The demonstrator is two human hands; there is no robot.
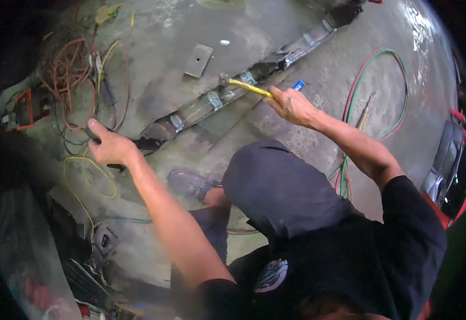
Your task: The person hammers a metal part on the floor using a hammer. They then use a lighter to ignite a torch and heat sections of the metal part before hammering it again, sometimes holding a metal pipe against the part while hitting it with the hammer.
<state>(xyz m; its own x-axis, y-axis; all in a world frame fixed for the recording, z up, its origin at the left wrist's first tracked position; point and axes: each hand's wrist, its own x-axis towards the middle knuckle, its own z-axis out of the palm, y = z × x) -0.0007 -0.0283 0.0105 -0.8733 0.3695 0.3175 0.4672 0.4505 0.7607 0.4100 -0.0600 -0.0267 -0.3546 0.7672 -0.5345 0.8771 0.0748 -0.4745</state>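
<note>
My right hand [291, 106] grips the yellow handle of a hammer [246, 85], whose head is over a long, dark metal part [213, 100] lying diagonally on the floor, with shiny bracket-like pieces along it. A small blue object [298, 85] shows just beyond that hand. At the part's near end, my left hand [109, 144] is closed on something dark; whether this is the part itself, I cannot tell. A square metal plate [198, 61] with a central hole lies above the long part.
Tangled orange and yellow cords [70, 80] lie at the upper left, beside an orange-framed object [24, 109]. Red and green hoses [402, 80] loop on the right, near a wooden-handled tool [364, 117]. Black and red equipment [443, 170] stands at the right edge. My legs occupy the lower middle.
</note>
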